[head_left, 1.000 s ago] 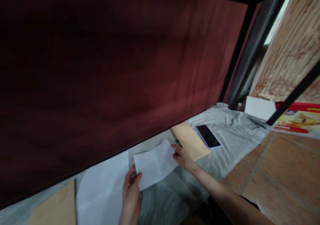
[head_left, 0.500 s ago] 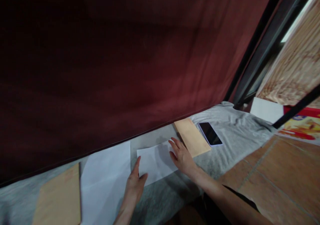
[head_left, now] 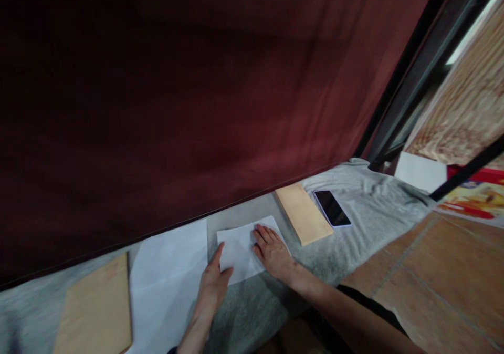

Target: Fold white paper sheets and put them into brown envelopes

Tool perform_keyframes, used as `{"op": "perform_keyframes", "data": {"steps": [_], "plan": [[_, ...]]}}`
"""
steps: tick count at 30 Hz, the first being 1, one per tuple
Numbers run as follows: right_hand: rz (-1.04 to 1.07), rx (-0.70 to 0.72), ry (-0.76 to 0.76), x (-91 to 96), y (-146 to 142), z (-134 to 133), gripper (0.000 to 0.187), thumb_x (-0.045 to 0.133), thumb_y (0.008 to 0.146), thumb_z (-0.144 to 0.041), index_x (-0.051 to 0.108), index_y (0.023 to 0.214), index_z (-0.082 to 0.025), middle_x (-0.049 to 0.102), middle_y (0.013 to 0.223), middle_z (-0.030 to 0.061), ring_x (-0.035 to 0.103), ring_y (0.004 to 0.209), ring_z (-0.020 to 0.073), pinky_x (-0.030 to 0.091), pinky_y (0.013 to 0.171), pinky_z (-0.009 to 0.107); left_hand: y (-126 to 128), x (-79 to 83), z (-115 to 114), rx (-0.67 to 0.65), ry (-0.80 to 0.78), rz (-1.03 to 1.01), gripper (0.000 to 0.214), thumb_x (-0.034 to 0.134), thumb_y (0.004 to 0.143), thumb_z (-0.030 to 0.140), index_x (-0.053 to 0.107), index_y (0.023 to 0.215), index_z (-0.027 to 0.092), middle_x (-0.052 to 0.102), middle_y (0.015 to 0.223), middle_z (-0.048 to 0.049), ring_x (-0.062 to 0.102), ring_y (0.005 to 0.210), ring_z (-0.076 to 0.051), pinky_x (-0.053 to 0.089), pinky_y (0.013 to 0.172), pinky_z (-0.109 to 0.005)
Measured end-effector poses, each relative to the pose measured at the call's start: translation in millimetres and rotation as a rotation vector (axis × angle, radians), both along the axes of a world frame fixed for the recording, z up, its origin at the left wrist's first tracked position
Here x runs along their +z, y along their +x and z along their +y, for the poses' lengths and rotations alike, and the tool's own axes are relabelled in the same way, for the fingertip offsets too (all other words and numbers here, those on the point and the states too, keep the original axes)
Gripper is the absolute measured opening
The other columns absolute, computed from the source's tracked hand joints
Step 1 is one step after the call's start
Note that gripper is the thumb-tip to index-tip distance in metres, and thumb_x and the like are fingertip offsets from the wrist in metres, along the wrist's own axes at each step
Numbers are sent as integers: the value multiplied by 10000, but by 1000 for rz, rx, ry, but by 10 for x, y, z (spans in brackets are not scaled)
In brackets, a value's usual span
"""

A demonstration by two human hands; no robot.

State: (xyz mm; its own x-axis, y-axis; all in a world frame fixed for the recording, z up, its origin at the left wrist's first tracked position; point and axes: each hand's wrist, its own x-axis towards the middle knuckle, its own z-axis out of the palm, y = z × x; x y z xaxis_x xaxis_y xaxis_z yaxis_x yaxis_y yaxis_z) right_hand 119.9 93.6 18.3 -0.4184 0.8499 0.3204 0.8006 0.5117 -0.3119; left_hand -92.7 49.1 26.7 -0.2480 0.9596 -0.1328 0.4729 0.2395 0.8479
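Note:
A folded white sheet of paper lies on a grey cloth. My right hand lies flat on the paper's right half, fingers stretched out. At the paper's left edge is my left hand, fingers straight and held together, its thumb near the paper's lower left corner. Neither hand grips anything.
A larger white sheet lies left of the folded paper, and a brown envelope lies further left. Another brown envelope and a dark phone lie to the right. A dark red curtain hangs behind. Brown floor tiles are at right.
The paper was loosely held and partly raised; now it lies flat and folded smaller. My right hand has slid left over it and pressed down. My left hand has opened at the left edge.

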Motion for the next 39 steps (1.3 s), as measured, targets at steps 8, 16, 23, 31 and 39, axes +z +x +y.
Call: {"op": "perform_keyframes", "data": {"steps": [8,16,23,31,39], "plan": [[-29,-9,27,-87,11,21,486,468,1030,-347,508,1463,-129,425,1560,143,391,1442,266,329,1192,443,108,194,-34,-39,-76,111,763,576,764,69,391,1504,98,562,1467,-148,540,1345,-231,392,1148,-346],[-46,-3,54,-135,10,10,560,512,1014,-435,470,1494,-150,371,1585,153,367,1457,282,285,1205,466,103,322,-191,-23,-133,538,548,523,910,312,517,1428,133,692,1251,-176,683,1101,-321,512,982,-452],[-57,-3,67,-111,-4,-16,559,502,1017,-379,426,1523,-154,363,1588,154,351,1464,288,262,1209,488,608,243,-8,-177,342,802,535,320,1002,344,469,1474,141,495,1520,-134,375,1452,-303,334,1184,-491],[-90,-9,54,-133,-2,1,525,469,1023,-326,435,1519,-158,371,1586,142,364,1458,286,268,1206,479,757,-154,187,-154,278,889,610,347,984,388,395,1513,88,424,1568,-174,301,1499,-291,260,1219,-515],[-41,-74,103,-199,76,43,501,470,1032,-354,470,1495,-163,413,1563,135,380,1451,268,313,1190,462,705,-111,121,-147,284,961,556,363,980,341,451,1492,145,420,1576,-149,308,1494,-313,239,1214,-553]]}}
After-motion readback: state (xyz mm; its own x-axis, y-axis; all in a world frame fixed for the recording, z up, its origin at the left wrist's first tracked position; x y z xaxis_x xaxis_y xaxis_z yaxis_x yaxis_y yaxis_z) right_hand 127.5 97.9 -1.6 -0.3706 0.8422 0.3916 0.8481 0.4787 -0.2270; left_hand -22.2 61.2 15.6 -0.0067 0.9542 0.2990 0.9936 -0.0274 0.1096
